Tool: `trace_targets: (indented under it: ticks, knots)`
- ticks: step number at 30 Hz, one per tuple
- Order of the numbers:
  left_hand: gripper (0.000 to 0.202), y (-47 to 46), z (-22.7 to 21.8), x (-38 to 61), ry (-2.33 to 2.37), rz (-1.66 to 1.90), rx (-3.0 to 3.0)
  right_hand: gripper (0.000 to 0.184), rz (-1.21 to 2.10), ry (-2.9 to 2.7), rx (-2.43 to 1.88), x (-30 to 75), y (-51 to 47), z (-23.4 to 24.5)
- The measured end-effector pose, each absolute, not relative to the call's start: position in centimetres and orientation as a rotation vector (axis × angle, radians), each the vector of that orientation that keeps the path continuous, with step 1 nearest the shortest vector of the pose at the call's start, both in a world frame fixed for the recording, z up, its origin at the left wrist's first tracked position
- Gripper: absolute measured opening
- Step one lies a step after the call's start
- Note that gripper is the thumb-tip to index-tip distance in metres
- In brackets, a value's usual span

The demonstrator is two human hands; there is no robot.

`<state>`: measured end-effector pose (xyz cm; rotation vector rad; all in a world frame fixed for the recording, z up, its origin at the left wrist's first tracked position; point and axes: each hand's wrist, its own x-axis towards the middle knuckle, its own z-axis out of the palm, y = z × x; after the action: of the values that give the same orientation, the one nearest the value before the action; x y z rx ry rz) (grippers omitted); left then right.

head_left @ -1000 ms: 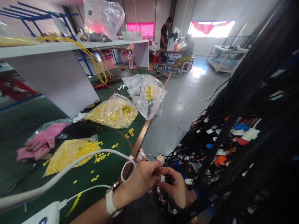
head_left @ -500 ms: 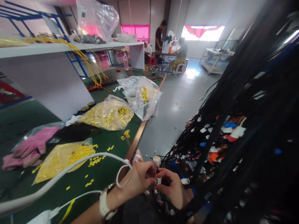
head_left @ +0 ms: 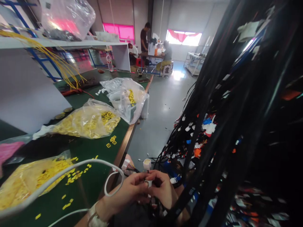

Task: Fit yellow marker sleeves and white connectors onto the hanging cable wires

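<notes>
My left hand [head_left: 134, 190] and my right hand [head_left: 163, 189] meet at the bottom middle, fingers pinched together. Between their fingertips is a small white plastic connector [head_left: 148, 183], partly covered by the fingers. Just above them stands a larger white connector [head_left: 147, 164] with a yellowish face. Beyond my left hand, another white connector [head_left: 127, 164] with thin dark wires lies near the table edge. A white cable [head_left: 101, 161] arches over the table and loops by my left wrist, which wears a white-strapped watch [head_left: 95, 215].
Thick bundles of black wire harness [head_left: 220, 104] with many connectors hang at the right. On the green table [head_left: 87, 189] lie several plastic bags of small yellow parts [head_left: 87, 121], loose yellow pieces and a pink glove [head_left: 9, 153]. A white shelf [head_left: 71, 44] stands above. People [head_left: 144, 39] are farther back.
The view has swung to the right, so the table and bags sit farther left. My hands stay together at the white connector, with the left fingers now closer around it.
</notes>
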<state>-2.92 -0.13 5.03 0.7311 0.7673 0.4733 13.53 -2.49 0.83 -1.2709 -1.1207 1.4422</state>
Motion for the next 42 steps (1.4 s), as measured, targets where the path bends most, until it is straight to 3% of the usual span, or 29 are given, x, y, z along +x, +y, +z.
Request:
trace_targets:
  ticks: [5,15,23,29,34,37,42]
  knots:
    - [0.045,-0.4,3.5,-2.2,0.678,0.623,0.613,0.021,1.450,-1.146,-1.262,13.7,-2.2,1.6]
    - [0.045,-0.4,3.1,-1.9,0.724,0.650,0.574,0.013,1.458,-1.191,-1.240,13.5,-1.8,2.4]
    - [0.038,-0.4,3.3,-1.8,0.691,0.649,0.552,0.018,1.484,-1.226,-1.210,13.6,-1.7,2.6]
    - [0.058,-0.2,3.4,-1.7,0.675,0.627,0.516,0.025,1.574,-1.161,-1.201,13.6,-1.7,2.8]
    - [0.045,0.1,3.2,-1.8,0.658,0.594,0.558,0.039,1.620,-1.142,-1.153,13.7,-1.7,2.8]
    - [0.048,0.2,3.1,-2.0,0.682,0.558,0.702,0.052,1.703,-1.082,-1.135,13.8,-1.7,2.1]
    - [0.049,-0.1,3.4,-2.4,0.920,0.398,1.338,0.055,1.662,-1.071,-1.127,14.2,-1.6,0.8]
